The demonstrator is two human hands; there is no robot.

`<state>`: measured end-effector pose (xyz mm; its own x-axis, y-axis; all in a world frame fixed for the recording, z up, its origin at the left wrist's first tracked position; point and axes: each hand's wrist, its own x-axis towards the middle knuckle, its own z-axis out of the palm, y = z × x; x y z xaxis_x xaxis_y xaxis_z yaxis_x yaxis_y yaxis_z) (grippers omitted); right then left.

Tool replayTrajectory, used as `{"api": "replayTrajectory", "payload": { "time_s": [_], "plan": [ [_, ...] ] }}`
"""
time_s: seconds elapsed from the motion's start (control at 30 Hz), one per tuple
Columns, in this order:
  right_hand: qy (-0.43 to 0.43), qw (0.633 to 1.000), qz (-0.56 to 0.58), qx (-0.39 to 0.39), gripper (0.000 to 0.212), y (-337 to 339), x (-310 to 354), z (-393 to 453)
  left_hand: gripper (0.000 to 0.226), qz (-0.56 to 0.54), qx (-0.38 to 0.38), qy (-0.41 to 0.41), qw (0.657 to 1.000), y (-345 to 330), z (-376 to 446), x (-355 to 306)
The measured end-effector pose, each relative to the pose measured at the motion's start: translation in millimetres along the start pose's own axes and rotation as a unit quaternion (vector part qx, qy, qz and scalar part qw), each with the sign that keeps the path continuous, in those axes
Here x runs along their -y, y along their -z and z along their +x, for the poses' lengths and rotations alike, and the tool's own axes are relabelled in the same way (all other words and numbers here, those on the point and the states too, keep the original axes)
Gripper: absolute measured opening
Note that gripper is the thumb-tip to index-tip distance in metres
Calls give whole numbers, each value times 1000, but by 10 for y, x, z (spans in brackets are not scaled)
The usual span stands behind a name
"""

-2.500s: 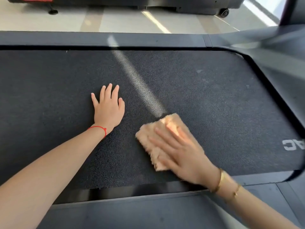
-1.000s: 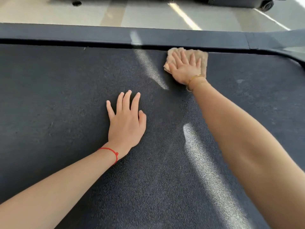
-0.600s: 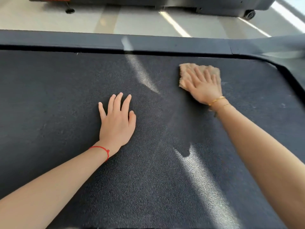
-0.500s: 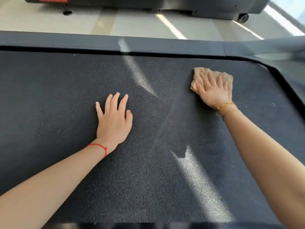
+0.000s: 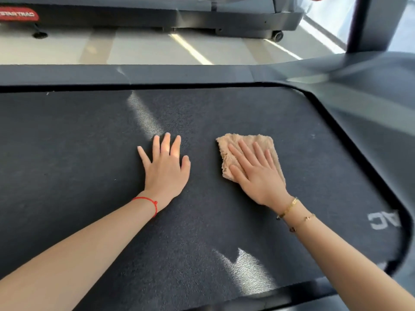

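Right of centre, the right hand presses flat, fingers straight, on the beige cloth. The left hand lies open and empty on the treadmill belt at centre.

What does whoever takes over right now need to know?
Left hand: flat on the treadmill belt, fingers straight, holding nothing.
Right hand: flat on the cloth, fingers straight, pressing it onto the belt just right of the left hand.
Done: cannot tell which parts are wiped, as the belt shows no wipe marks.
Left: probably more wiping, since pale specks show towards the belt's right edge.
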<state>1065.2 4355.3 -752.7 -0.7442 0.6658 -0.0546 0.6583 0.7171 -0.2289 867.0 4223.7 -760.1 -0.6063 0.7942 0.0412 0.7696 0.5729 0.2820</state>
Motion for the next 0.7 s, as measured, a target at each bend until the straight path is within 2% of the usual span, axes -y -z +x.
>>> {"api": "replayTrajectory", "payload": {
  "time_s": [0.13,0.3,0.37,0.5,0.57,0.63,0.7],
  "plan": [
    [-85,996,-8,-12,55,102,-449,523,59,28,9,-52,998,-168,161,-408],
    [-183,983,12,-10,58,274,-797,1335,61,38,-11,-32,999,-275,235,-528],
    [-173,985,11,-2,59,278,-704,1584,61,44,-18,-35,998,-289,231,-530],
    [-22,999,-13,30,58,169,-380,1779,61,59,-20,-41,997,-295,230,-523],
    [28,999,-24,40,58,181,-481,1793,61,70,-18,-43,997,-284,224,-511],
    [5,999,-31,28,59,269,-773,1824,65,75,-14,-44,996,-268,221,-509],
    [-76,996,-33,11,59,391,-1153,1872,68,80,-14,-42,996,-256,219,-520]
  ]
}}
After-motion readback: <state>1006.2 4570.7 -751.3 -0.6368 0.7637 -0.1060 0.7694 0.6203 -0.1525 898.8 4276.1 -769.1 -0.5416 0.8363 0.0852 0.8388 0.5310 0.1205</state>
